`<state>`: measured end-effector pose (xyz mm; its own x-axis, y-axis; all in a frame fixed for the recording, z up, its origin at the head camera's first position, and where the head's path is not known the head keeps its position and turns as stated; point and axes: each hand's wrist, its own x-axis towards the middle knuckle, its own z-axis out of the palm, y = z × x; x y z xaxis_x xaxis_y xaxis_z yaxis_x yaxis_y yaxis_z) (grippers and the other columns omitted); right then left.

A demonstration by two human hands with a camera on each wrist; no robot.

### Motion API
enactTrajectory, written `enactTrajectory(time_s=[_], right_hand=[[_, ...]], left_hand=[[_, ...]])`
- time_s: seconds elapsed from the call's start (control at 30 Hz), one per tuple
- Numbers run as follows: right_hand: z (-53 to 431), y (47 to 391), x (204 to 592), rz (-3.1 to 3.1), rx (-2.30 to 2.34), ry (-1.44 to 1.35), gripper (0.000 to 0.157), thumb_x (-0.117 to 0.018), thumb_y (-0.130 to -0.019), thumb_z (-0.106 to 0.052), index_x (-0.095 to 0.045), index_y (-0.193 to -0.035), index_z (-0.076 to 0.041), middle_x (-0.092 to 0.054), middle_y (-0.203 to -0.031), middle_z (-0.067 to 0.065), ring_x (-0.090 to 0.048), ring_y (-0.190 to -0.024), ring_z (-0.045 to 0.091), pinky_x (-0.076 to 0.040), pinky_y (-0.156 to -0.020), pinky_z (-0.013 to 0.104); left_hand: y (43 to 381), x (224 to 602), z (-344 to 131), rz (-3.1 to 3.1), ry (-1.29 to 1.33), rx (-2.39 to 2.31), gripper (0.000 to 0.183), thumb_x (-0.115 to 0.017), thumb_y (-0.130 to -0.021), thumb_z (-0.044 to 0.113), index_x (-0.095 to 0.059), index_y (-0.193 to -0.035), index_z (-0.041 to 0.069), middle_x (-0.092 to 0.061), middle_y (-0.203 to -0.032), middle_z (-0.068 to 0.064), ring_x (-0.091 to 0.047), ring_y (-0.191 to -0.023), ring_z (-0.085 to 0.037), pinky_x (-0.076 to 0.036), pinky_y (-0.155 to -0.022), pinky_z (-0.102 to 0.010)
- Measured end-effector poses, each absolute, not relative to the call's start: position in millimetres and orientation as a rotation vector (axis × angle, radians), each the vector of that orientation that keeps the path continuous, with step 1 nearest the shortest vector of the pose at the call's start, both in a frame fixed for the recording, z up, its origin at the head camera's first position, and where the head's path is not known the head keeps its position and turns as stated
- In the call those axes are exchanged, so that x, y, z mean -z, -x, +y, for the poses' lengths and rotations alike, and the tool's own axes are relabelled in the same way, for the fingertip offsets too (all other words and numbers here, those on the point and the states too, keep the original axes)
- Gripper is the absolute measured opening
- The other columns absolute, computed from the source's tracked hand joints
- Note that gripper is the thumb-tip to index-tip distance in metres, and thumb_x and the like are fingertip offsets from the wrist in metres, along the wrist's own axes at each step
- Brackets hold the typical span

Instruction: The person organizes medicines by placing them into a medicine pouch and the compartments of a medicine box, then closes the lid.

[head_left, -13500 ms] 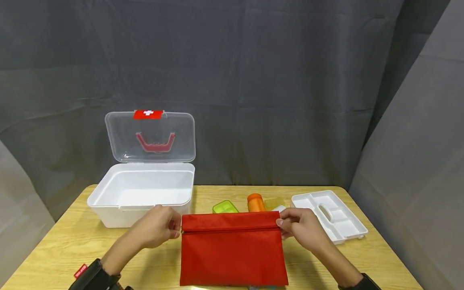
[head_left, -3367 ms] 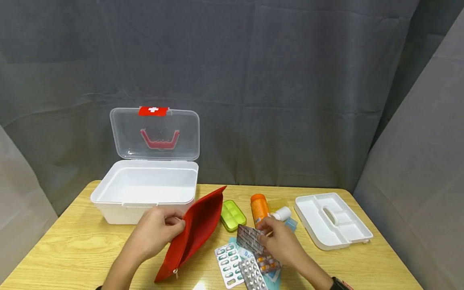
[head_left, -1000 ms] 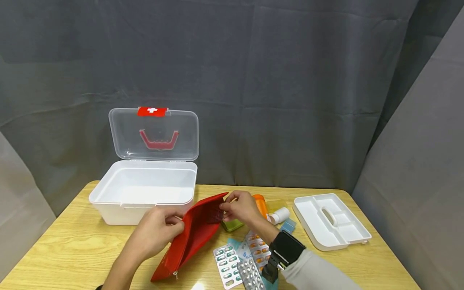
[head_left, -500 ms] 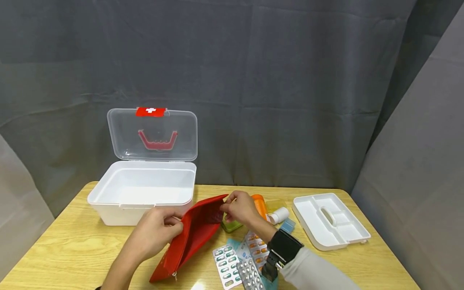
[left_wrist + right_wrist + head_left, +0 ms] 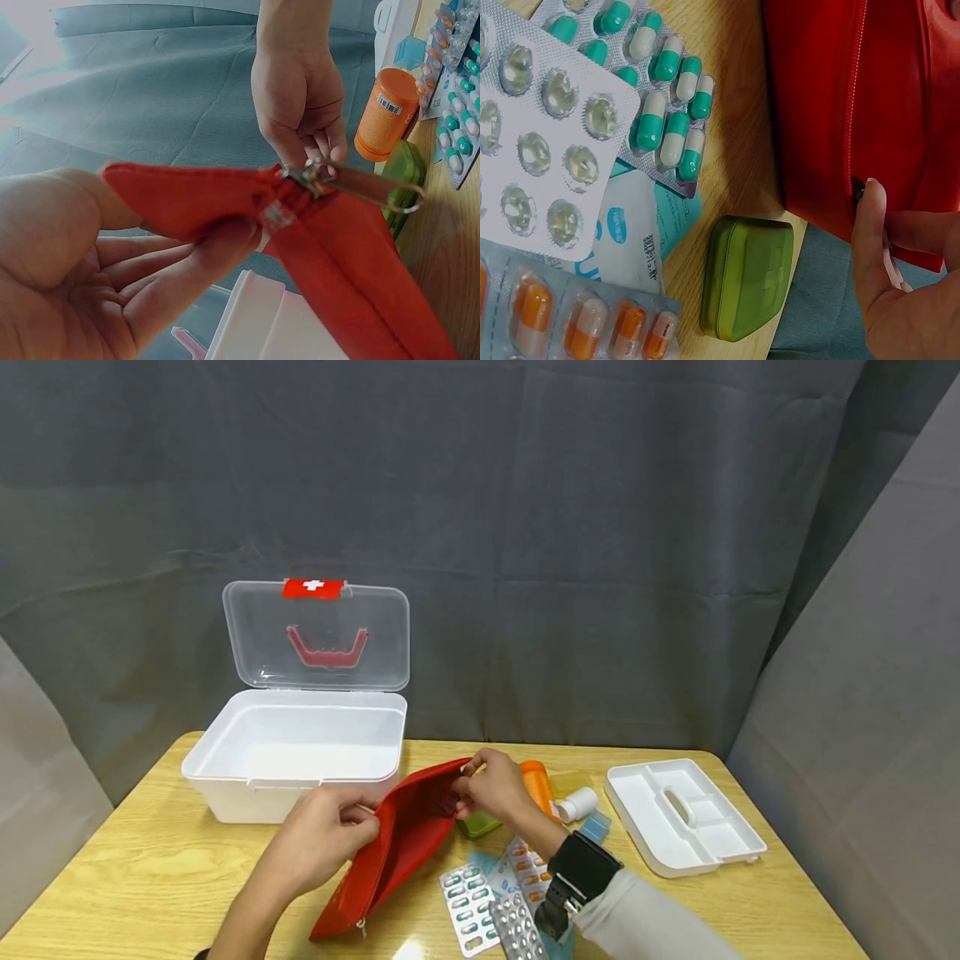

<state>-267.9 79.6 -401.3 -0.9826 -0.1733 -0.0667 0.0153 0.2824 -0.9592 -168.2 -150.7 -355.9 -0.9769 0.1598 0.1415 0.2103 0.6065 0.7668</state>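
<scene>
My left hand (image 5: 330, 835) pinches one side of a red zip pouch (image 5: 408, 847), holding it tilted with its mouth spread. Its zip pull (image 5: 367, 184) hangs at the near end in the left wrist view. At the far end of the mouth, my right hand (image 5: 491, 789) has curled fingers against a dark-backed blister pack (image 5: 447, 803), which lies mostly inside the pouch. The right wrist view hides that pack; there my thumb (image 5: 871, 206) rests by the zip edge. A green pill box (image 5: 748, 277) sits partly beneath my right hand.
Blister packs with green-white capsules (image 5: 469, 906), clear capsules (image 5: 517, 927) and orange capsules (image 5: 529, 868) overlap in front. Behind are an orange bottle (image 5: 537, 783), a white bottle (image 5: 577, 804) and a blue box (image 5: 596, 827). A white lidded case (image 5: 292, 760) stands left, a divided tray (image 5: 686, 817) right.
Earlier both hands held the pouch flat; it is now tilted with its mouth spread. Since 3.4 seconds ago, my right hand has carried the dark-backed blister pack left from the pile into the pouch.
</scene>
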Motion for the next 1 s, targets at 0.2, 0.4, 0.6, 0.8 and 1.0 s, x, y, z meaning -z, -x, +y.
enactTrajectory(time_s=[0.2,0.4,0.6,0.8,1.0], right_hand=[[79.8,268.4,399.6,2.381,1.783,0.147,0.016,-0.066,-0.085,0.006,-0.054,-0.095,0.004,-0.069,-0.068,0.022,-0.069,-0.049,0.022,-0.060,-0.056,0.038],[80.2,266.5,397.6,2.378,1.800,0.153,0.016,-0.065,-0.086,0.007,-0.054,-0.096,0.005,-0.070,-0.074,0.022,-0.071,-0.053,0.025,-0.060,-0.057,0.039],[80.1,265.3,397.9,2.392,1.801,0.168,0.016,-0.065,-0.086,0.006,-0.054,-0.097,0.006,-0.070,-0.076,0.024,-0.072,-0.055,0.030,-0.059,-0.054,0.034],[80.6,266.3,398.7,2.380,1.792,0.155,0.016,-0.065,-0.087,0.005,-0.053,-0.098,0.005,-0.070,-0.077,0.024,-0.073,-0.057,0.030,-0.061,-0.061,0.041],[80.6,267.9,400.8,2.387,1.780,0.156,0.016,-0.066,-0.087,0.004,-0.053,-0.096,0.004,-0.069,-0.073,0.022,-0.073,-0.057,0.031,-0.061,-0.063,0.043]], left_hand=[[168.9,355.2,-150.3,-2.767,0.323,1.323,0.022,-0.058,-0.078,-0.001,-0.072,-0.085,0.015,-0.063,-0.066,0.008,-0.053,-0.059,-0.006,-0.042,-0.055,-0.021],[169.0,354.4,-149.9,-2.763,0.325,1.327,0.021,-0.058,-0.078,-0.001,-0.072,-0.084,0.014,-0.063,-0.065,0.008,-0.054,-0.058,-0.006,-0.043,-0.055,-0.021],[168.0,354.9,-150.1,-2.761,0.327,1.351,0.021,-0.058,-0.078,-0.002,-0.072,-0.085,0.013,-0.063,-0.066,0.007,-0.055,-0.058,-0.007,-0.045,-0.055,-0.023],[168.2,355.5,-149.9,-2.762,0.323,1.354,0.022,-0.058,-0.078,-0.002,-0.072,-0.085,0.013,-0.064,-0.066,0.007,-0.055,-0.058,-0.007,-0.045,-0.055,-0.023],[168.0,354.8,-149.9,-2.762,0.327,1.332,0.021,-0.057,-0.077,-0.002,-0.070,-0.083,0.013,-0.061,-0.065,0.007,-0.054,-0.057,-0.006,-0.044,-0.054,-0.022]])
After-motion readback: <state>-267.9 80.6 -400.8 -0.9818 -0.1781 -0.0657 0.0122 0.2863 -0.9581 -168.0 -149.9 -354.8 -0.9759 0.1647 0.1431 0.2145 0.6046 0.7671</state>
